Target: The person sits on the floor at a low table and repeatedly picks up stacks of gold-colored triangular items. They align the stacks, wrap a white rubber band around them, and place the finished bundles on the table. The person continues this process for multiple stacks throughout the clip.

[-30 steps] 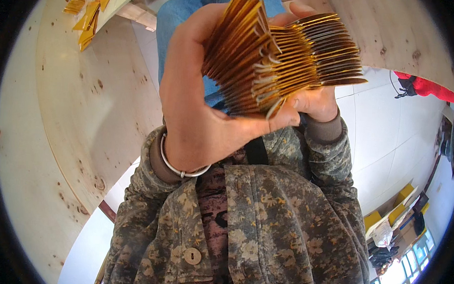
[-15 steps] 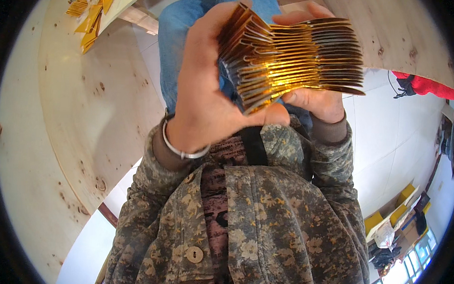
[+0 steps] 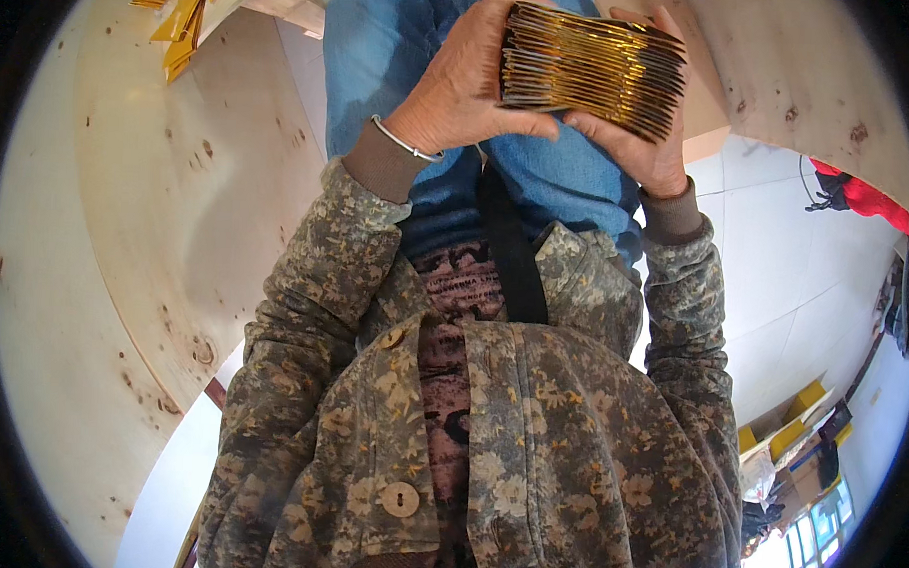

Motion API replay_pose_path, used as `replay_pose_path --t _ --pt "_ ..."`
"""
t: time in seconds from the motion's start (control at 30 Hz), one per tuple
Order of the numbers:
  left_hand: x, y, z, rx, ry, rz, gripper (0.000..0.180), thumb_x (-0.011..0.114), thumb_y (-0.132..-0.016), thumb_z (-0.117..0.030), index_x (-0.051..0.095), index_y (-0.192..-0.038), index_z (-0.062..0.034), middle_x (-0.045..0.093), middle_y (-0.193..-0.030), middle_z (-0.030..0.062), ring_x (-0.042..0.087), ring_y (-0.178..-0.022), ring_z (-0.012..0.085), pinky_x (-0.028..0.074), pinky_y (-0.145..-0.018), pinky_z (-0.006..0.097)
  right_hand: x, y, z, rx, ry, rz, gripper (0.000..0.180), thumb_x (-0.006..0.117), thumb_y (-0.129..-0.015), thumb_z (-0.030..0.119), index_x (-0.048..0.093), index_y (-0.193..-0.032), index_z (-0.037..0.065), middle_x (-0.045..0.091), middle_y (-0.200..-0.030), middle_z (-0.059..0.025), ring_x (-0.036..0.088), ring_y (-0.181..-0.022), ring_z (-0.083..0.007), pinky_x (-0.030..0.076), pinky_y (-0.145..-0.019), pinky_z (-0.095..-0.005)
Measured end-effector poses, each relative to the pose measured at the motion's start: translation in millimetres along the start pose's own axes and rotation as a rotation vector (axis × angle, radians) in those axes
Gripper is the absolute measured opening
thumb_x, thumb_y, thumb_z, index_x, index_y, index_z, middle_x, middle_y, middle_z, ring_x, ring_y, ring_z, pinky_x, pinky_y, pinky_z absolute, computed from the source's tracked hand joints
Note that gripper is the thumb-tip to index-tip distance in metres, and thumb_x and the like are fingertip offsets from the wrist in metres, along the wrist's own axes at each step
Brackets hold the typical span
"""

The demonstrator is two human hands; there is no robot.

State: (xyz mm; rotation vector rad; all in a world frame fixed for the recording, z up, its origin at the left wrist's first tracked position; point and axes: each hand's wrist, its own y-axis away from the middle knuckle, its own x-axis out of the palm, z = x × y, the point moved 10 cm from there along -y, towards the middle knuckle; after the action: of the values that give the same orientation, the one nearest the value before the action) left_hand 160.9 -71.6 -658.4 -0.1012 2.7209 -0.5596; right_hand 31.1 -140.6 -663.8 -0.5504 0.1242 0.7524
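Note:
A thick stack of thin, shiny gold foil pieces (image 3: pixel 590 72) is held between my two hands above my lap, its layered edges facing me. Whether the pieces are packets or folded sheets I cannot tell. My left hand (image 3: pixel 463 84) presses the stack's left end, its thumb lying along the lower edge. On the other end, my right hand (image 3: pixel 647 159) closes round the stack, thumb underneath and fingers partly hidden behind it. The layers lie fairly even on the left and slant a little on the right.
A pale wooden tabletop (image 3: pixel 126 242) curves along my left, with more gold pieces (image 3: pixel 183 34) at its far end. Another wooden surface (image 3: pixel 792 75) is at the far right. Beyond it lie a red item (image 3: pixel 868 195) and, lower right, yellow boxes (image 3: pixel 790 436).
Both hands have carried the stack farther from my body. Its left end, fanned and uneven before, now sits more squarely aligned against my left hand.

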Motion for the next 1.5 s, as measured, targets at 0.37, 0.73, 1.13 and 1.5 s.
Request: replay_pose_path --t 0.37,0.73,1.13,1.5 --pt "5 10 21 -0.058 -0.010 -0.087 0.120 0.094 -0.059 -0.032 0.019 -0.147 0.0002 0.044 -0.135 0.0141 0.044 -0.126 0.0250 0.037 -0.108 0.041 5 6 -19 0.014 -0.210 0.013 0.123 0.091 -0.060 0.041 0.016 -0.151 0.007 0.041 -0.141 -0.0172 0.053 -0.122 -0.0301 0.054 -0.095 -0.0381" --pt "-1 7 1 -0.091 0.055 -0.124 0.113 0.095 -0.058 -0.024 0.027 -0.146 -0.0007 0.044 -0.136 0.0139 0.044 -0.128 0.0245 0.035 -0.109 0.039 -1 11 -20 0.118 -0.182 -0.007 0.113 0.090 -0.062 0.034 0.025 -0.149 0.005 0.049 -0.134 -0.0147 0.058 -0.117 -0.0276 0.055 -0.094 -0.0363" --pt "8 19 -3 0.007 -0.100 -0.166 0.105 0.095 -0.055 -0.038 0.041 -0.138 -0.0004 0.052 -0.123 0.0147 0.052 -0.116 0.0278 0.040 -0.100 0.042 -2 23 -6 0.069 -0.170 0.013 0.110 0.091 -0.060 0.025 0.025 -0.145 0.004 0.046 -0.137 -0.0138 0.053 -0.122 -0.0243 0.052 -0.097 -0.0342" --pt "-11 29 -31 0.027 -0.309 -0.119 0.091 0.083 -0.070 -0.016 0.031 -0.143 -0.0033 0.048 -0.131 0.0129 0.051 -0.119 0.0250 0.042 -0.102 0.038 -4 28 -7 0.113 -0.161 -0.004 0.106 0.091 -0.062 0.017 0.027 -0.145 0.003 0.048 -0.134 -0.0130 0.054 -0.119 -0.0242 0.053 -0.097 -0.0339"
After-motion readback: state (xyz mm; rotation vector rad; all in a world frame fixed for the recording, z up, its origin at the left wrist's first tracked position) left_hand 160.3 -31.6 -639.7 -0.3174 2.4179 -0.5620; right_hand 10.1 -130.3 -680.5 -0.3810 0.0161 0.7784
